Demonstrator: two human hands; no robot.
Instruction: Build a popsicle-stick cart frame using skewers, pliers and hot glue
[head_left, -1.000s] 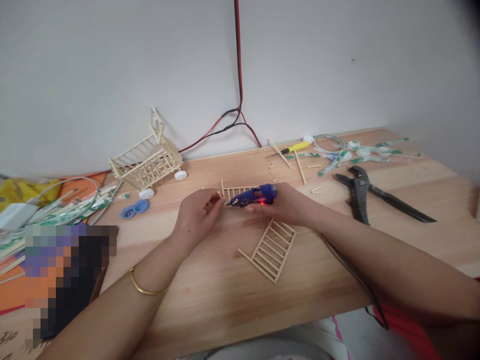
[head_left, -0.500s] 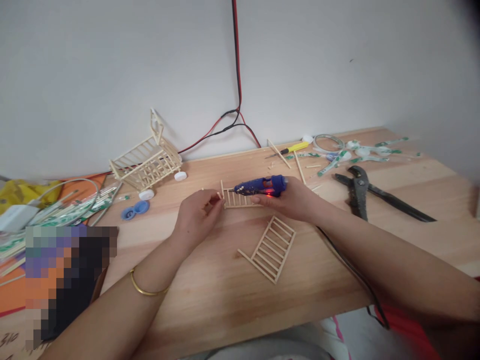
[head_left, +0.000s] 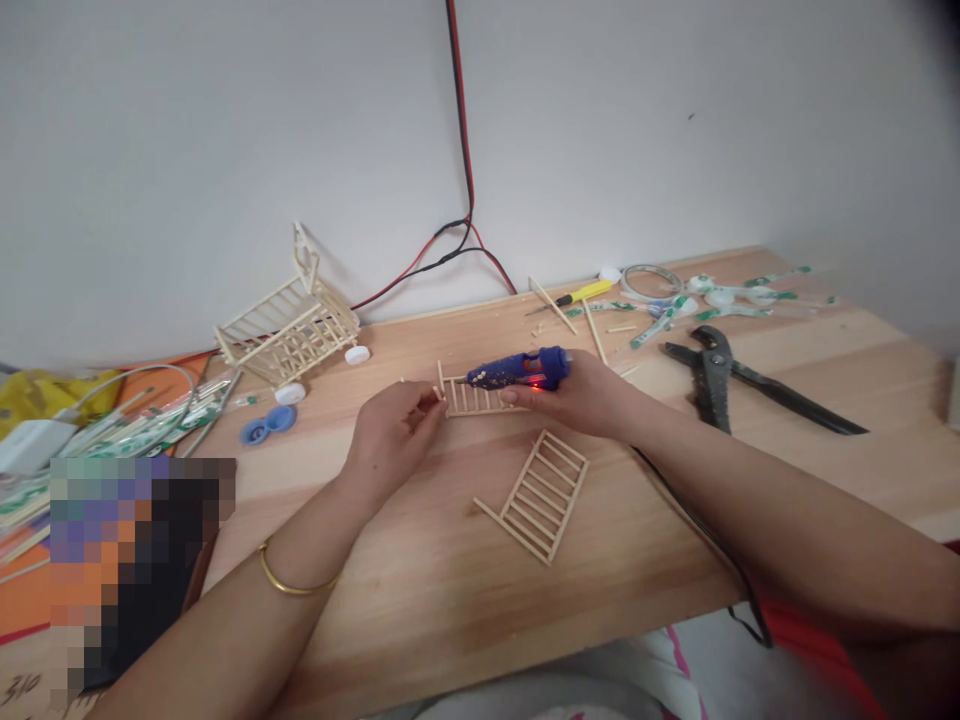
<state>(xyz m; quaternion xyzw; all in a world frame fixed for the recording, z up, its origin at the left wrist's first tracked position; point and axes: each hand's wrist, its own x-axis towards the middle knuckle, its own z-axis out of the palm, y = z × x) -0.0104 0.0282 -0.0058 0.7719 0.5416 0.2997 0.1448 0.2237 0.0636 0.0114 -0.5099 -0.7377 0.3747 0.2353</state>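
Observation:
My right hand (head_left: 585,398) is wrapped round a blue hot glue gun (head_left: 517,370) whose red light glows. The gun's nozzle points left, over a small ladder-like frame of wooden sticks (head_left: 472,402) lying on the table. My left hand (head_left: 394,428) is closed in a pinch at that frame's left end, on a thin wooden stick (head_left: 437,394); part of the stick is hidden by the fingers. Nearer to me lies a second wooden stick frame (head_left: 545,497) with one rail sticking out to the left. Neither hand touches it.
A little stick-built cart (head_left: 292,335) with white cap wheels stands back left, near blue caps (head_left: 268,425). Black pliers (head_left: 716,375), a yellow-handled knife (head_left: 589,292) and plastic wrappers (head_left: 667,320) lie to the right. Bagged sticks (head_left: 187,420) and a white charger (head_left: 34,440) are left.
The camera view has shifted slightly. Both hands, the glue gun and the frames keep nearly the same places relative to each other.

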